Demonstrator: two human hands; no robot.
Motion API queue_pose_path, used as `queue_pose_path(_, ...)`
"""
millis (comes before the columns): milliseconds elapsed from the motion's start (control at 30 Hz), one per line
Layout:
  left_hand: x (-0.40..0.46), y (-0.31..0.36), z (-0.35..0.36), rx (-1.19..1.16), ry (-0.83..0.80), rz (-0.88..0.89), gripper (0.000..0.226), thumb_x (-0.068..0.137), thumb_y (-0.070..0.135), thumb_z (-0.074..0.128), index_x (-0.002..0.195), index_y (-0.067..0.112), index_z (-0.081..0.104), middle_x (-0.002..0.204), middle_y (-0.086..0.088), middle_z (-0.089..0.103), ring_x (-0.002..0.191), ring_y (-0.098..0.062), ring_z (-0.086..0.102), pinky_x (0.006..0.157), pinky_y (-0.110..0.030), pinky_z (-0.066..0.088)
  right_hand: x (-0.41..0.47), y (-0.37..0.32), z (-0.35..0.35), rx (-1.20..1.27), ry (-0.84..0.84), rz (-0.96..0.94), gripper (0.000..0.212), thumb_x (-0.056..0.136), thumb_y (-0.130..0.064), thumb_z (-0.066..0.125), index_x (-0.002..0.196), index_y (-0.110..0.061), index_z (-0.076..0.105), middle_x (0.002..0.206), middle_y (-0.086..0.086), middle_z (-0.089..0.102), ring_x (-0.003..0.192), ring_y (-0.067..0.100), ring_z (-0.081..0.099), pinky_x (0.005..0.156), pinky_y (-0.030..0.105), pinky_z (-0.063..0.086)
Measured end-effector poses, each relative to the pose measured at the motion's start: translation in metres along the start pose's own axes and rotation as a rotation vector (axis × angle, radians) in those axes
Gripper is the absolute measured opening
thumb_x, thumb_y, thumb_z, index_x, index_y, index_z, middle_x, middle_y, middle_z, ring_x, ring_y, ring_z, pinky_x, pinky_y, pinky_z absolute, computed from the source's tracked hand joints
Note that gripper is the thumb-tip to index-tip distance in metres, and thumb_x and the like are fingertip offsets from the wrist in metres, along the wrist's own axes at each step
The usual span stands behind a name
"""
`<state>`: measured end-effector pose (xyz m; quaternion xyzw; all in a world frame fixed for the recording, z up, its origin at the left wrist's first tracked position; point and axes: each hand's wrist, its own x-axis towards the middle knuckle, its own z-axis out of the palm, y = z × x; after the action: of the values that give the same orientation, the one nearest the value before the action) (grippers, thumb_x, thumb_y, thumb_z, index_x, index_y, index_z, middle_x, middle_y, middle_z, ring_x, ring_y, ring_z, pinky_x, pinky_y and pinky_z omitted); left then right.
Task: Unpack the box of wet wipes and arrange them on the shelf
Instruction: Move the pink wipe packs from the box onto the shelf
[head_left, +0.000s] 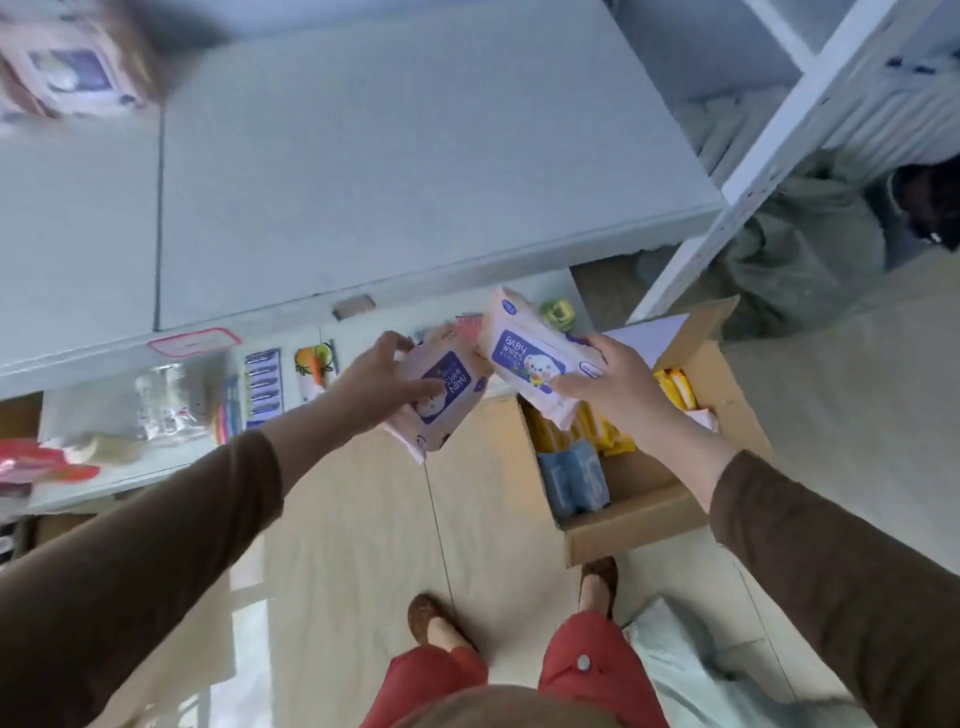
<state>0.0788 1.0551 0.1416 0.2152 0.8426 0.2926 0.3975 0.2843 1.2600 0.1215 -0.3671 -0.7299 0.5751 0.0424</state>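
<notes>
The left hand grips one wipes pack; the right hand grips a second pack. Both packs are held near the shelf edge, left of the open cardboard box.

Packaged small goods were seen hung in a row under the white top, beside a carrot-shaped item. A red-outlined label was stuck on the front edge. Brown shoes and red trousers were seen on the pale tiled floor.
</notes>
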Motion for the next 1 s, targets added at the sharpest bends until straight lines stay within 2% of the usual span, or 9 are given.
queue_pose_path(100, -0.030, -0.014, -0.081, -0.089, 0.101, 0.025, 0.047, 0.073, 0.030, 0.082, 0.113, 0.025, 0.059, 0.100, -0.001, 0.071, 0.085, -0.021, 0.071, 0.070, -0.037, 0.056, 0.002, -0.068, 0.042, 0.117, -0.020, -0.051, 0.039, 0.077, -0.016, 0.082, 0.110, -0.012, 0.062, 0.099, -0.001, 0.074, 0.085, 0.013, 0.070, 0.069, 0.022, 0.053)
queue_pose_path(167, -0.041, -0.025, -0.132, -0.098, 0.156, 0.037, 0.047, 0.065, 0.030, 0.083, 0.107, 0.025, 0.064, 0.096, -0.004, 0.073, 0.086, -0.028, 0.072, 0.078, -0.048, 0.059, 0.012, -0.108, 0.068, 0.205, -0.025, -0.072, 0.042, 0.073, -0.018, 0.085, 0.109, -0.012, 0.065, 0.102, 0.003, 0.076, 0.090, 0.020, 0.073, 0.074, 0.031, 0.058)
queue_pose_path(267, -0.046, -0.041, -0.198, -0.081, 0.225, 0.027, 0.041, 0.064, 0.022, 0.080, 0.103, 0.022, 0.070, 0.093, -0.007, 0.075, 0.085, -0.032, 0.073, 0.085, -0.054, 0.057, 0.037, -0.162, 0.106, 0.325, -0.065, -0.126, 0.036, 0.075, -0.010, 0.083, 0.107, -0.007, 0.068, 0.102, 0.010, 0.077, 0.089, 0.029, 0.074, 0.078, 0.038, 0.058)
queue_pose_path(367, -0.034, -0.054, -0.254, 0.018, 0.324, 0.028, 0.038, 0.063, 0.022, 0.079, 0.101, 0.020, 0.072, 0.090, -0.007, 0.075, 0.084, -0.032, 0.071, 0.085, -0.053, 0.056, 0.072, -0.206, 0.147, 0.397, -0.119, -0.154, 0.029, 0.076, -0.006, 0.080, 0.103, -0.009, 0.069, 0.094, 0.008, 0.076, 0.078, 0.024, 0.073, 0.070, 0.032, 0.057)
queue_pose_path(500, 0.004, -0.074, -0.325, 0.230, 0.430, 0.019, 0.023, 0.073, 0.021, 0.076, 0.096, 0.022, 0.069, 0.086, -0.006, 0.071, 0.083, -0.032, 0.066, 0.079, -0.047, 0.056, 0.137, -0.244, 0.196, 0.347, -0.180, -0.176, 0.027, 0.074, -0.005, 0.078, 0.099, -0.001, 0.068, 0.090, 0.013, 0.073, 0.076, 0.024, 0.068, 0.069, 0.031, 0.050)
queue_pose_path(633, 0.054, -0.090, -0.398, 0.458, 0.496, -0.036, 0.033, 0.076, 0.030, 0.075, 0.107, 0.027, 0.064, 0.093, -0.003, 0.067, 0.087, -0.029, 0.061, 0.081, -0.042, 0.052, 0.218, -0.278, 0.243, 0.250, -0.217, -0.226, 0.024, 0.070, -0.006, 0.079, 0.086, 0.002, 0.063, 0.083, 0.011, 0.068, 0.074, 0.023, 0.064, 0.071, 0.035, 0.043)
queue_pose_path(767, 0.100, -0.109, -0.459, 0.621, 0.503, -0.093, 0.037, 0.080, 0.036, 0.072, 0.111, 0.022, 0.058, 0.101, -0.003, 0.065, 0.096, -0.030, 0.058, 0.089, -0.043, 0.044, 0.286, -0.320, 0.285, 0.224, -0.240, -0.229, 0.019, 0.074, 0.002, 0.076, 0.081, -0.008, 0.061, 0.080, 0.006, 0.066, 0.067, 0.016, 0.063, 0.063, 0.025, 0.043)
queue_pose_path(900, 0.133, -0.127, -0.506, 0.632, 0.500, -0.120, 0.032, 0.082, 0.036, 0.071, 0.106, 0.021, 0.055, 0.097, -0.002, 0.063, 0.094, -0.028, 0.059, 0.090, -0.042, 0.042, 0.339, -0.357, 0.330, 0.220, -0.269, -0.223, 0.022, 0.077, 0.004, 0.075, 0.078, -0.012, 0.060, 0.084, 0.008, 0.067, 0.074, 0.019, 0.067, 0.060, 0.022, 0.047)
queue_pose_path(1000, 0.157, -0.139, -0.541, 0.583, 0.486, -0.084, 0.033, 0.080, 0.035, 0.074, 0.104, 0.027, 0.053, 0.095, -0.001, 0.064, 0.089, -0.028, 0.059, 0.083, -0.038, 0.041, 0.368, -0.378, 0.361, 0.239, -0.297, -0.224, 0.022, 0.079, 0.006, 0.073, 0.082, -0.014, 0.063, 0.089, 0.009, 0.069, 0.078, 0.020, 0.069, 0.064, 0.023, 0.051)
